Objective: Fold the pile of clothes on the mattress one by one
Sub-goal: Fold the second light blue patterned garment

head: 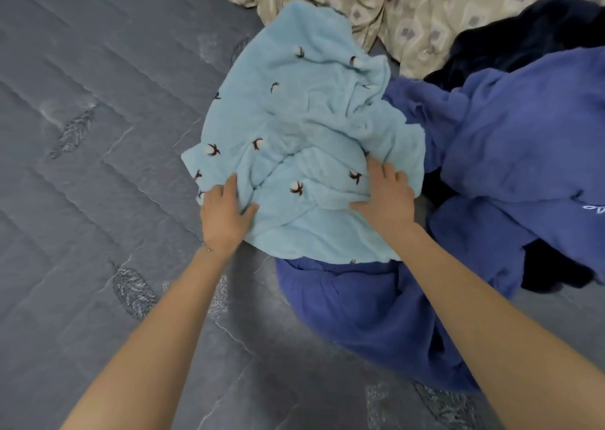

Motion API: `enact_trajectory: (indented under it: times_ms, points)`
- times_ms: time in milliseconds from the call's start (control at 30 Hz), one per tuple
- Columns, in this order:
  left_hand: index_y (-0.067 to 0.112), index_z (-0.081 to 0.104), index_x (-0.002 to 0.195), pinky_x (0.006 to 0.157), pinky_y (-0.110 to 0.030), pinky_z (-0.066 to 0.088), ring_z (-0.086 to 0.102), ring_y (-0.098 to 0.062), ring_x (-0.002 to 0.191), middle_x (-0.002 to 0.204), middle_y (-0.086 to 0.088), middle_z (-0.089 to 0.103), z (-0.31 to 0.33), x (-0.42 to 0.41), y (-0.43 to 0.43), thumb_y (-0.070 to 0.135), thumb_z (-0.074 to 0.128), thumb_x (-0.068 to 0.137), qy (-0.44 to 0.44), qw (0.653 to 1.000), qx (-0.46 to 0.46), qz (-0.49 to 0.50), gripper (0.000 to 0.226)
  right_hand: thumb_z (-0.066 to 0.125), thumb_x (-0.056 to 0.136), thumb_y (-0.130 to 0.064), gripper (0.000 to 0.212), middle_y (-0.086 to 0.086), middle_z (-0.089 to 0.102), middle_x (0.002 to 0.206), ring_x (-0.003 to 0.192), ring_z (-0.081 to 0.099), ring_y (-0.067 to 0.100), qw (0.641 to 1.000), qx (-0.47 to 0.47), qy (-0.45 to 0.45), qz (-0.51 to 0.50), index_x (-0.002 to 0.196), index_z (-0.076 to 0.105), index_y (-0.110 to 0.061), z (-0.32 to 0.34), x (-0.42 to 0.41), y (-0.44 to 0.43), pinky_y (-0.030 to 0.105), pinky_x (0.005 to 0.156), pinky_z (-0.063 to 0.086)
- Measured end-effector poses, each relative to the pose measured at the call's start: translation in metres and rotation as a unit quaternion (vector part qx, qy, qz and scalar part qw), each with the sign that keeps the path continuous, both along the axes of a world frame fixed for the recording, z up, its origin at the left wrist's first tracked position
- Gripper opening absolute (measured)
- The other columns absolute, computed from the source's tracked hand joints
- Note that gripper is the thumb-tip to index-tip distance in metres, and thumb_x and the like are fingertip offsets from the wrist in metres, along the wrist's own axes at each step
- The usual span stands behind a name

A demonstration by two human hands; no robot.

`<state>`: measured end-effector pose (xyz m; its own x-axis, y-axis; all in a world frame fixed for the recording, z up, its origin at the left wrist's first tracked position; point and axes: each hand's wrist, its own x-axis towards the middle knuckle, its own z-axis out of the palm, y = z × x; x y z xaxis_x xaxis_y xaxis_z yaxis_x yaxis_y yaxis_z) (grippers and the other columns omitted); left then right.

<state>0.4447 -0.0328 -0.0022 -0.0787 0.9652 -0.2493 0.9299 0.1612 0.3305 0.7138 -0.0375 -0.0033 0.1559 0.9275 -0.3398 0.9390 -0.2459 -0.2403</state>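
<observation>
Grey quilted mattress [98,134] carries the pile of clothes [507,141] toward its right side. The pale blue printed garment [304,112] lies crumpled at the pile's left, partly over it. I judge the step to be spreading: I would draw this garment onto bare mattress and smooth it flat before any fold. Both arms reach forward, palms down. Right hand [386,197] presses it, fingers spread. Left hand [226,213] sits among folds; I cannot tell whether it grips.

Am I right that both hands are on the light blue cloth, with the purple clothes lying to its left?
Not quite: the head view shows the purple clothes lying to its right. The left hand and right hand are indeed both on the light blue cloth.
</observation>
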Motion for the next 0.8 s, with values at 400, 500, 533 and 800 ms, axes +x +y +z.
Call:
enact_trajectory:
  times_ms: [400, 500, 533, 800]
  points:
    - [0.004, 0.057, 0.092, 0.063, -0.036, 0.039, 0.051, -0.023, 0.08, 0.088, -0.007, 0.056, 0.139, 0.018, -0.052, 0.02, 0.057, 0.095, -0.166, 0.977, 0.132, 0.018, 0.016, 0.065, 0.091, -0.028, 0.024, 0.011, 0.058, 0.1, 0.097, 0.053, 0.024, 0.959, 0.102, 0.26, -0.043, 0.099, 0.06, -0.005, 0.148, -0.067, -0.045, 0.033, 0.083, 0.042]
    - [0.011, 0.053, 0.082, 0.06, -0.033, 0.036, 0.049, -0.017, 0.073, 0.08, -0.002, 0.055, 0.196, 0.002, -0.074, 0.024, 0.054, 0.095, -0.203, 0.964, 0.154, 0.069, 0.018, 0.065, 0.091, -0.025, 0.024, -0.004, 0.054, 0.074, 0.07, 0.05, 0.01, 0.947, 0.126, 0.295, -0.034, 0.075, 0.049, -0.018, 0.21, -0.089, -0.067, 0.016, 0.06, 0.033]
    - [0.013, 0.052, 0.081, 0.06, -0.031, 0.034, 0.048, -0.017, 0.072, 0.079, 0.0, 0.055, 0.214, -0.005, -0.083, 0.023, 0.054, 0.095, -0.216, 0.96, 0.163, 0.078, 0.018, 0.064, 0.091, -0.027, 0.028, -0.008, 0.05, 0.069, 0.064, 0.046, 0.006, 0.948, 0.126, 0.291, -0.028, 0.071, 0.045, -0.021, 0.23, -0.097, -0.074, 0.014, 0.057, 0.033]
    - [0.006, 0.046, 0.073, 0.056, -0.029, 0.033, 0.036, -0.008, 0.062, 0.07, 0.001, 0.043, 0.334, -0.087, -0.163, 0.028, 0.05, 0.091, -0.28, 0.93, 0.214, 0.099, 0.029, 0.058, 0.093, -0.037, 0.03, 0.007, 0.065, 0.087, 0.08, 0.06, 0.021, 0.958, 0.083, 0.269, 0.057, 0.098, 0.056, -0.008, 0.349, -0.189, -0.133, 0.034, 0.067, 0.046]
